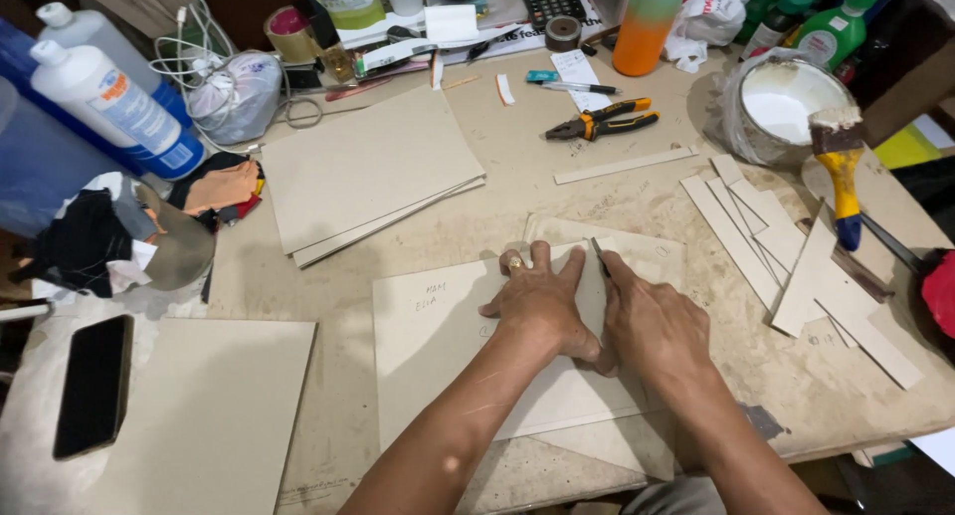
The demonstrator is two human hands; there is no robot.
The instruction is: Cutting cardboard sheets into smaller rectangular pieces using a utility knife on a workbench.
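Left hand (540, 301) is pressing flat, fingers spread, pinning the greyboard sheet (438, 361) at the table's (298, 281) near edge so it isn't shifting. Your right hand (652, 321) is pinching a thin blade (598, 255), running along that sheet's right edge.

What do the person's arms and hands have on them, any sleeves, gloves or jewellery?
Both forearms are bare, with no sleeves in view. The left hand wears a gold-coloured ring on one finger. The right hand has no glove, ring or watch visible.
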